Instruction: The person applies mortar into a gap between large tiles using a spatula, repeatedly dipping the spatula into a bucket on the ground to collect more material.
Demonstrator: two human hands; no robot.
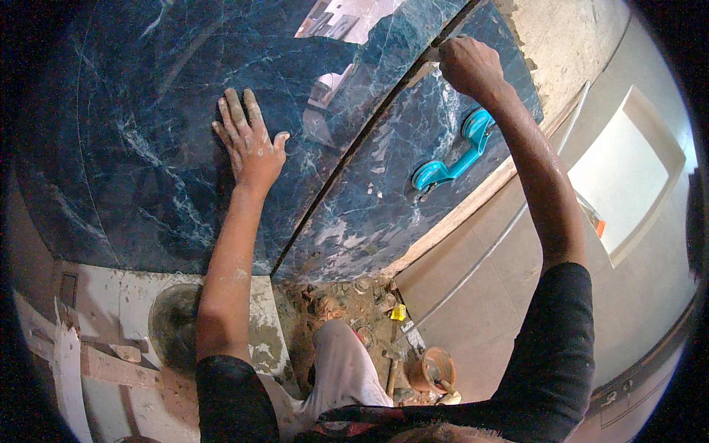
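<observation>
On my feed, rough bare plaster (572, 40) shows right of the right hand (470, 70). Farther right I see large grey-beige tiles (461, 314) around a pale rectangular recess (628, 177), brightly lit. Well below both hands, I make out dirt-covered ground (301, 299); below the left hand (251, 151), a pale, stained surface (264, 314).

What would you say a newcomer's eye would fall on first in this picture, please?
Probably the turquoise double-cup suction lifter, vivid against the dark, white-veined right-hand slab. Next might come the larger left-hand slab, with the dusty left hand spread on it. The dark gap slants between the slabs, with the curled right hand near its upper end.
</observation>
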